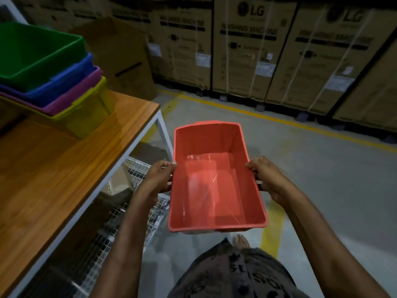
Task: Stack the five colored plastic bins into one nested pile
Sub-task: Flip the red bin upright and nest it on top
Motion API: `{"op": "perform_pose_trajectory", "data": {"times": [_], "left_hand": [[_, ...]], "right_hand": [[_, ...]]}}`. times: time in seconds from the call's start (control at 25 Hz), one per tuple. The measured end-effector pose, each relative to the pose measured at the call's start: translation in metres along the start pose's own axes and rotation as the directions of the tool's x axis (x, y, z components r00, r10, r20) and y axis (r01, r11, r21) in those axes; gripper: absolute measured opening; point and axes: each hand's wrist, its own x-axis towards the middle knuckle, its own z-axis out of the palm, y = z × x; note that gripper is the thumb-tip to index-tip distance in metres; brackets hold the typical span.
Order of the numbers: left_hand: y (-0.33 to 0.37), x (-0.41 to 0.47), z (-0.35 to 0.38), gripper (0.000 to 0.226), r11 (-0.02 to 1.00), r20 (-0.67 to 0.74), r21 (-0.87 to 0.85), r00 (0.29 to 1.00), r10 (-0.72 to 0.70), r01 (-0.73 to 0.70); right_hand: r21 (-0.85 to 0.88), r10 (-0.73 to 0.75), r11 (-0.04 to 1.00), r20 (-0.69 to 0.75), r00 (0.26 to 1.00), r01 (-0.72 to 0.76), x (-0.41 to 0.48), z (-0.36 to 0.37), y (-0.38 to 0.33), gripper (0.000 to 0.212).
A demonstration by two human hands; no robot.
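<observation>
An empty red bin (214, 183) hangs in the air over the floor, right of the table. My left hand (160, 179) grips its left rim and my right hand (268, 179) grips its right rim. On the wooden table (53, 168) at the upper left stands a nested pile: a green bin (36, 50) on top, inside a blue bin (64, 82), inside a purple bin (79, 93), inside a yellow bin (90, 112) at the bottom. The red bin is well apart from the pile, lower and to its right.
Large cardboard washing-machine boxes (257, 50) line the back wall, with one leaning box (122, 57) behind the table. A wire mesh shelf (120, 211) lies under the table. Yellow floor lines (279, 119) cross the grey concrete. My foot (241, 240) shows below the bin.
</observation>
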Motion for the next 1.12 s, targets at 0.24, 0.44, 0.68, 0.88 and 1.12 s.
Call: {"op": "perform_pose_trajectory", "data": {"times": [0.24, 0.44, 0.68, 0.88, 1.12], "left_hand": [[0.058, 0.022, 0.03, 0.003, 0.996, -0.118, -0.086, 0.993, -0.012, 0.002], [0.103, 0.022, 0.016, 0.009, 0.983, -0.217, -0.149, 0.973, 0.076, -0.11], [0.158, 0.033, -0.016, 0.014, 0.935, -0.444, -0.091, 0.855, 0.269, -0.342], [0.202, 0.068, -0.051, 0.036, 0.914, -0.546, 0.021, 0.762, 0.349, -0.404], [0.242, 0.088, -0.084, 0.041, 0.95, -0.477, -0.093, 0.851, 0.219, -0.297]], "right_hand": [[-0.162, -0.108, 0.978, 0.157, 0.982, 0.133, 0.07, -0.048, -0.079, 0.026], [-0.175, -0.255, 0.931, 0.313, 0.915, 0.32, 0.107, -0.045, -0.148, 0.03], [-0.071, -0.413, 0.883, 0.353, 0.84, 0.464, 0.128, 0.006, -0.227, 0.028], [-0.008, -0.343, 0.929, 0.351, 0.871, 0.369, 0.162, 0.059, -0.283, 0.038], [0.083, -0.201, 0.979, 0.491, 0.848, 0.184, 0.196, 0.087, -0.321, 0.025]]}}
